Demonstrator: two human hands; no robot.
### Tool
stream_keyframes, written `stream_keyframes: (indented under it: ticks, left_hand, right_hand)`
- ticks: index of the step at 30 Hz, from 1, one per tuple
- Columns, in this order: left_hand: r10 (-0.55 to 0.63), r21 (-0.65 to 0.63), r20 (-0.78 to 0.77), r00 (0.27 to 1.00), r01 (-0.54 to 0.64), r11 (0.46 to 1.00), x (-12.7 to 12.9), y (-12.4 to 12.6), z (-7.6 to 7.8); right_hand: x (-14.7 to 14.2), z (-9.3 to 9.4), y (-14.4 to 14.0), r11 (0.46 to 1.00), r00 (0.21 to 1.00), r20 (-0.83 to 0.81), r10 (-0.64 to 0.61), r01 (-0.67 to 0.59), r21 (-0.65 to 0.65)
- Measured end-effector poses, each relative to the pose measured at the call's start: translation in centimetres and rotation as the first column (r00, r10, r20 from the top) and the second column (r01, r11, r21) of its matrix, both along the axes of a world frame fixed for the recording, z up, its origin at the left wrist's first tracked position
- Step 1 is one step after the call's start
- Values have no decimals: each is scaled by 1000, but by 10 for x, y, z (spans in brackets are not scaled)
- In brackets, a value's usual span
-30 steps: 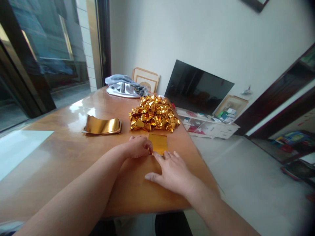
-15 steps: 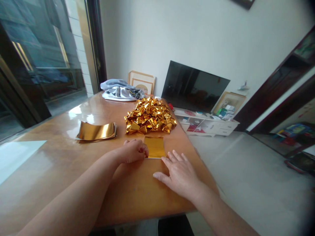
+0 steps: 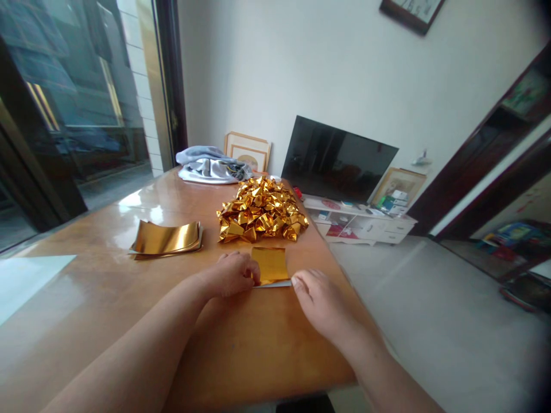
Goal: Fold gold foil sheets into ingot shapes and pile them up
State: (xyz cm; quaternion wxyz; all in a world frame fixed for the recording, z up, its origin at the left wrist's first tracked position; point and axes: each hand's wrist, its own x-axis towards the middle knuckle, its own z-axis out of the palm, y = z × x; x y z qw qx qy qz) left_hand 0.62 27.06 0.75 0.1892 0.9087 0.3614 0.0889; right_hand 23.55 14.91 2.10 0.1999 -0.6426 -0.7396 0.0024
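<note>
A sheet of gold foil paper (image 3: 269, 265) lies on the wooden table, its near edge turned up so that a pale strip of the underside shows. My left hand (image 3: 236, 274) has its fingers curled together on the sheet's near left corner. At the near right corner, my right hand (image 3: 317, 298) pinches the edge between thumb and bent fingers. Just beyond the sheet rises a heap of folded gold paper pieces (image 3: 262, 211). To the left is a stack of flat gold foil sheets (image 3: 166, 238), slightly curled.
The glossy table (image 3: 241, 350) ends at a right edge close to my right hand. A pale sheet (image 3: 30, 281) lies at far left. Bundled grey-blue cloth (image 3: 210, 164) sits at the table's far end. Beyond are a television (image 3: 338, 160) and a white cabinet (image 3: 374, 226).
My right hand has gone from spread fingers to a pinch on the sheet's right corner. The near edge has lifted, showing more pale underside. The view has tipped slightly upward.
</note>
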Motion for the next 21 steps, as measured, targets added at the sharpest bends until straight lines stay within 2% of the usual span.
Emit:
stream_keyframes:
  ticks: [3, 8, 14, 17, 19, 21]
  left_hand:
    - [3, 36, 19, 1000, -4, 999, 0, -1, -1]
    - [-21, 40, 75, 997, 19, 999, -1, 1, -8]
    - [11, -55, 199, 980, 0, 998, 2, 5, -13]
    - [151, -135, 378, 913, -107, 985, 7, 6, -12]
    - [291, -227, 498, 817, -200, 953, 9, 5, -8]
    - [404, -350, 564, 720, -235, 907, 10, 1, -3]
  right_hand:
    - [-4, -8, 16, 999, 1000, 8, 16, -16, 28]
    - [-9, -18, 34, 999, 1000, 6, 22, -21, -34]
    - [-1, -28, 40, 993, 979, -202, 34, -55, -102]
    - [0, -28, 40, 988, 897, -442, -24, -46, -146]
    - [-2, -25, 38, 988, 788, -611, -77, -24, -155]
    - [-6, -22, 36, 990, 675, -732, -98, -9, -141]
